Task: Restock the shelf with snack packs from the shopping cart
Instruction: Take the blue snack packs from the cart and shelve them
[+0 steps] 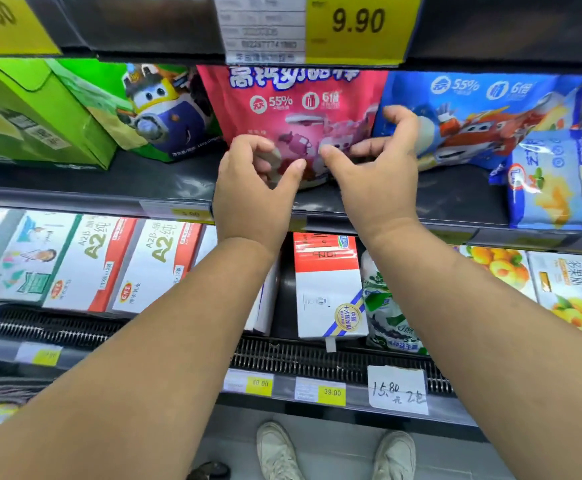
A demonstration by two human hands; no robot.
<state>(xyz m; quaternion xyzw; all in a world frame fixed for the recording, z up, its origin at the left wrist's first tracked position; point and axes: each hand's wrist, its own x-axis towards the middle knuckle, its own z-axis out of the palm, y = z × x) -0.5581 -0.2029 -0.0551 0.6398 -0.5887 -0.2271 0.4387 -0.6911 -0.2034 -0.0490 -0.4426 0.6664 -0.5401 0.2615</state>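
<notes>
The shelf [165, 181] carries the pink pack [293, 109] upright, just behind both hands. Left hand [251, 192] curls loosely at its lower front; right hand [376, 168] spreads wide, fingers [398, 114] touching its right edge.

Views supplied: one, head-mounted; no second view, so no shared area.
Position: worn at head height by a person standing close against a shelf unit [421, 216].
Facing: forward into the shelving and tilted down; the wearer's shoes [334, 452] show at the bottom edge.
Proximity: near; both forearms reach from the lower corners to mid-frame.
Lens: wide-angle; shelf edges bow.
Top limit: a yellow price tag [359, 26].
</notes>
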